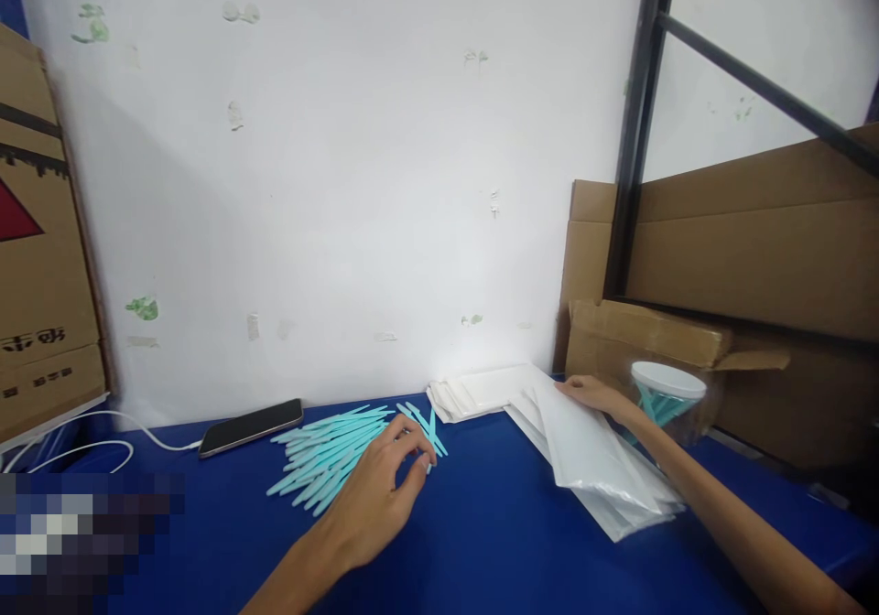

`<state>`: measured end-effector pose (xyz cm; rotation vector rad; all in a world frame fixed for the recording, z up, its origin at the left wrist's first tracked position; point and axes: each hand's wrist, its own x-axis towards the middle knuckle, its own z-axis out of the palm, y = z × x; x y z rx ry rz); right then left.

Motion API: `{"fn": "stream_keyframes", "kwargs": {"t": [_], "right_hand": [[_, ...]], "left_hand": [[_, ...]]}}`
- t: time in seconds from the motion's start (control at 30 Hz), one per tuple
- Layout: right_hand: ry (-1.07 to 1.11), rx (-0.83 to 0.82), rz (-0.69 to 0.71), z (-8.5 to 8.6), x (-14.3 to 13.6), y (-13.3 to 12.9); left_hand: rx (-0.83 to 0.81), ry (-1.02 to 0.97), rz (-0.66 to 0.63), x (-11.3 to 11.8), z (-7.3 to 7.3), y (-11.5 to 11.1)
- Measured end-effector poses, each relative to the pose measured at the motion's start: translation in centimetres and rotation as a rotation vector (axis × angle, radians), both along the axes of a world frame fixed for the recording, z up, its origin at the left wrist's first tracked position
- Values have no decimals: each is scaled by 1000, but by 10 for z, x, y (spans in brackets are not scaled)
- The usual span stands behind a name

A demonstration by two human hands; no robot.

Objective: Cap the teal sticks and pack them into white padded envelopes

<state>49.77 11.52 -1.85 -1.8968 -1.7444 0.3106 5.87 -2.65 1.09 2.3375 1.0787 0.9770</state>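
Note:
A pile of light blue, slim pointed sticks (330, 455) lies on the blue table (467, 523). Over its right side is my left hand (385, 487), fingers curled and thumb apart from them, with nothing visible between them. My right hand (594, 393) rests its fingers on the upper edge of a fanned stack of clear-white plastic bags (591, 450); whether it pinches one is hard to see. Behind the bags, against the wall, sits a stack of flat white packets (473, 391). A clear tub with a white lid (667, 380) holds more blue sticks, partly behind my right forearm.
A black phone (251, 426) with a white cable (155, 434) lies at the left. Cardboard boxes stand at the left (48, 231) and right (748, 249). A black metal frame (632, 139) rises at the back right, beside the white wall (357, 185).

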Motion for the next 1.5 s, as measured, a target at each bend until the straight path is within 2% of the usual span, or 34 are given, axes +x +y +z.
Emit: {"fn": "stream_keyframes", "kwargs": {"t": [0.3,0.57,0.67,0.8,0.9,0.93,1.0,1.13,1.3,1.5], "right_hand": [[-42,-2,34,17,4,8],[-209,-3,145,8,-19,11],[-292,43,115,11,-26,7],[-408,144,-12,21,-44,-14],[-489,205,-57,22,-72,-43],[-560,196,-61,21,-82,-53],[-617,63,-62,15,-104,-70],[-578,-78,-77,2,-127,-83],[-493,-164,10,-1,-112,-73],[-405,-170,211,22,-81,-66]], "left_hand": [[-9,-1,5,1,1,-2],[-14,2,-7,2,1,-3],[-8,9,-3,2,-2,-2],[2,17,-1,1,-5,0],[10,25,-4,1,-5,0],[6,26,-5,1,-5,0],[-5,27,-9,2,-5,-1],[1,30,-7,2,-4,-2],[24,42,-2,2,-5,-1],[-6,70,0,2,-6,0]]}}
